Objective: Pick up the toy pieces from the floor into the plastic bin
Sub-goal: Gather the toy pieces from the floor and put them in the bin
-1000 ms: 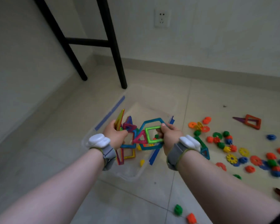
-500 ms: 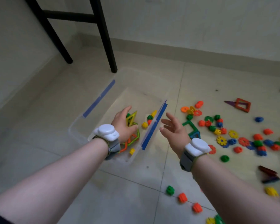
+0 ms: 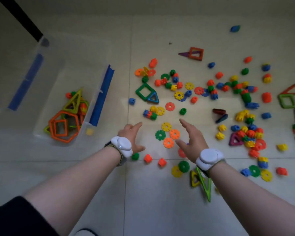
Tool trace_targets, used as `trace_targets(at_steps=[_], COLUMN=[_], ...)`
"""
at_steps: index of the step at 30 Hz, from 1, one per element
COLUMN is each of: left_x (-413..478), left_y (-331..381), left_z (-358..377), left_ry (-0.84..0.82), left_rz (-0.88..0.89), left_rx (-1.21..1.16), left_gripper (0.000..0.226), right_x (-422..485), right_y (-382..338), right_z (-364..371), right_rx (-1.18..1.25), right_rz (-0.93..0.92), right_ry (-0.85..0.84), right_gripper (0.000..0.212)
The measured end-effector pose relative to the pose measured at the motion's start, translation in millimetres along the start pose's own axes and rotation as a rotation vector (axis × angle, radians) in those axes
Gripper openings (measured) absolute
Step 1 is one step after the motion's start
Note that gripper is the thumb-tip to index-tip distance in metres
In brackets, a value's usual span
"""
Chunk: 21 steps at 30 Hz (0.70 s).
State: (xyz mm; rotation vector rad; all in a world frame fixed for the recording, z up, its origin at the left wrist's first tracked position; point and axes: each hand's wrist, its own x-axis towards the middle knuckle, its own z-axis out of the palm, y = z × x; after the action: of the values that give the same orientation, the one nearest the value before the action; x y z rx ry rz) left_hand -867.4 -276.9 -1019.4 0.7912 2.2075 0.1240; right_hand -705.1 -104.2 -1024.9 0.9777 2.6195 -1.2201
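Observation:
The clear plastic bin (image 3: 75, 53) with blue handles sits on the floor at the left, holding orange hexagon frames (image 3: 64, 126) and other magnetic frames. Many small coloured toy pieces lie scattered to its right. My left hand (image 3: 132, 136) and my right hand (image 3: 192, 138) hover open over the floor, empty, on either side of a small cluster of gear discs: yellow (image 3: 166, 126), green (image 3: 160, 135), and two orange ones (image 3: 174, 134). A green square frame joined to a blue triangle (image 3: 147, 94) lies further ahead.
A black furniture leg (image 3: 22, 17) stands behind the bin. More magnetic frames lie at the far right (image 3: 289, 97) and under my right wrist (image 3: 203, 182). An orange square frame (image 3: 196, 53) lies near the wall. Bare tiles stretch near me.
The frames I held over the bin now lie inside it. Both hands have let go and moved right over the scattered pieces. My view has tilted down.

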Motion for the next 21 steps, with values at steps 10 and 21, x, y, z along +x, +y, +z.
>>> trace_targets(at_steps=[10,21], left_x=[-9.2,19.0], left_y=[36.4,88.6], left_z=[108.2,159.3], left_ry=[0.029,0.153], left_rz=[-0.134,0.113], left_rx=[0.069,0.056], left_gripper=[0.115,0.109], right_x=[-111.1,-71.2], right_y=[118.3,102.0], right_z=[16.3,46.6], right_rx=[-0.353,-0.135], right_rz=[0.475,0.39], right_ry=[0.075,0.088], right_gripper=[0.09,0.091])
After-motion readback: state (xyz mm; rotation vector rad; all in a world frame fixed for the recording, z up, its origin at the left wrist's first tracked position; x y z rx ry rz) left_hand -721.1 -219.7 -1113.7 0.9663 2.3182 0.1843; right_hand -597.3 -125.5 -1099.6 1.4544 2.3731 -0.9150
